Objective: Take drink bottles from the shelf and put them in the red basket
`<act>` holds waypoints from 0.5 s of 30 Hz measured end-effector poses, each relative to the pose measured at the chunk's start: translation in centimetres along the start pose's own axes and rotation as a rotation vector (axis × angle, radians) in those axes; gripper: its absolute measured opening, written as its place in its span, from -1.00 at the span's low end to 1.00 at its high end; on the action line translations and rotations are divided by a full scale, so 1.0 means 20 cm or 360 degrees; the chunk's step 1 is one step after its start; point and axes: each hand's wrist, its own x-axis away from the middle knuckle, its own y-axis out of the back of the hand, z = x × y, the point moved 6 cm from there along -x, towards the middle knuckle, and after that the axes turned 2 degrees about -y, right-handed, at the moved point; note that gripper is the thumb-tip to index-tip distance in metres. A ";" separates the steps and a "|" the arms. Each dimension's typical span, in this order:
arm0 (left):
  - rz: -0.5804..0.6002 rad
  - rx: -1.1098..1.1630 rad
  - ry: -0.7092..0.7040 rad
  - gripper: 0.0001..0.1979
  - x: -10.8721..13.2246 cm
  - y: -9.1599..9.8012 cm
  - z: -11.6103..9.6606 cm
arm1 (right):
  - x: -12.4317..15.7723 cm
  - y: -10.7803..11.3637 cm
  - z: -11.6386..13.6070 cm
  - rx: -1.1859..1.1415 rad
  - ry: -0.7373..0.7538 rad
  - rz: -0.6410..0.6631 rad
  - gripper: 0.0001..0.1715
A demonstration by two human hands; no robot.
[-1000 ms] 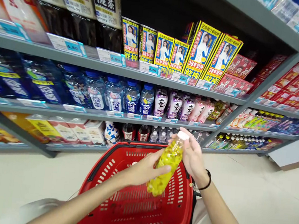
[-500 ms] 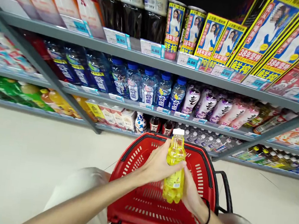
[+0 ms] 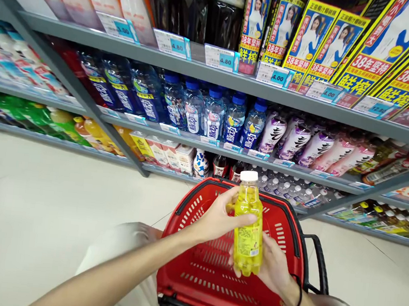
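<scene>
One yellow bottle, nearly upright above red basket | left hand: fingers wrapped round its upper part; right hand: fingers curled behind its base | smooth plastic may slip if both grips loosen

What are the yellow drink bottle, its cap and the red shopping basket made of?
Yellow drink bottle: likely clear, glossy plastic; contents show through, highlights on the wall, lobed base.
White cap: opaque, probably molded plastic; evenly colored, no metallic glint.
Red shopping basket: seemingly molded plastic, semi-gloss; rows of slots in uniformly red walls. Exact polymers can't be told.
</scene>
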 end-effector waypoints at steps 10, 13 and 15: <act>0.0380 0.0033 -0.0113 -0.34 0.03 -0.03 -0.03 | 0.01 0.03 -0.11 -0.0165 -0.0116 -0.0089 -0.13; 0.0441 0.0097 -0.0122 -0.36 0.03 -0.04 -0.03 | 0.01 0.02 -0.11 -0.0148 -0.0147 -0.0123 -0.12; 0.0463 0.0175 -0.0107 -0.36 0.02 -0.04 -0.03 | 0.02 0.02 -0.09 -0.0115 -0.0115 -0.0140 -0.13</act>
